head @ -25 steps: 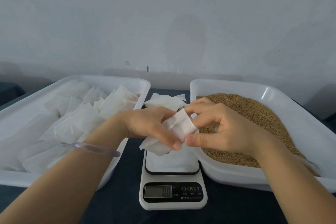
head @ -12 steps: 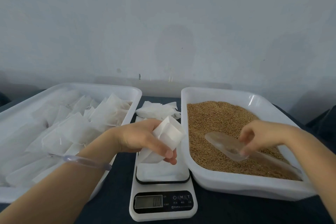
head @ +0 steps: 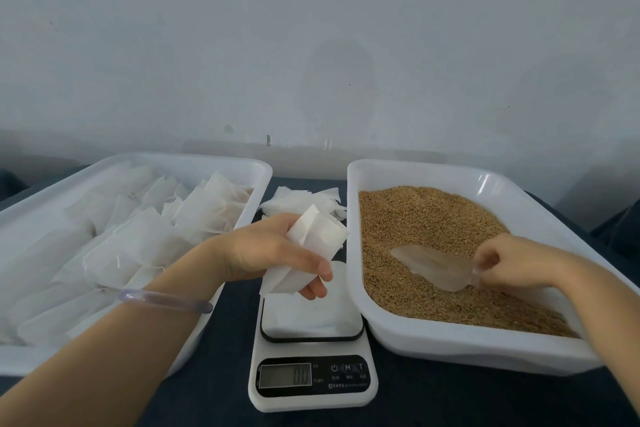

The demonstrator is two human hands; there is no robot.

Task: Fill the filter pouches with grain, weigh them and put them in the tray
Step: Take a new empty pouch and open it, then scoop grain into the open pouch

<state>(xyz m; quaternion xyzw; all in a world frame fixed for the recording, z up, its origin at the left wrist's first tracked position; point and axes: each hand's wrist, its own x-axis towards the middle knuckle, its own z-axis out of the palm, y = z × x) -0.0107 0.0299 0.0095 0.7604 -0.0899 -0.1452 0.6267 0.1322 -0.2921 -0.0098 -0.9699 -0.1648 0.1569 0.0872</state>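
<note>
Fingers (head: 313,289) and thumb of the left hand (head: 273,250) curl round an empty white filter pouch (head: 320,236), held above the digital scale (head: 313,399). The pouch's long axis tilts, with the upper end leaning far-right toward the grain tray (head: 450,347). The right hand (head: 512,263) pinches the handle of a clear scoop (head: 433,262) that lies in the grain (head: 415,215), bowl pointing left. On the left, the pouch tray (head: 207,160) holds filled pouches (head: 138,239). The white scale stands near, between the two trays. Its buttons read M and T beside a power symbol; the display and small print are unreadable. Beyond it lies a stack of empty pouches (head: 301,201). A clear bracelet (head: 162,298) circles the left wrist.
</note>
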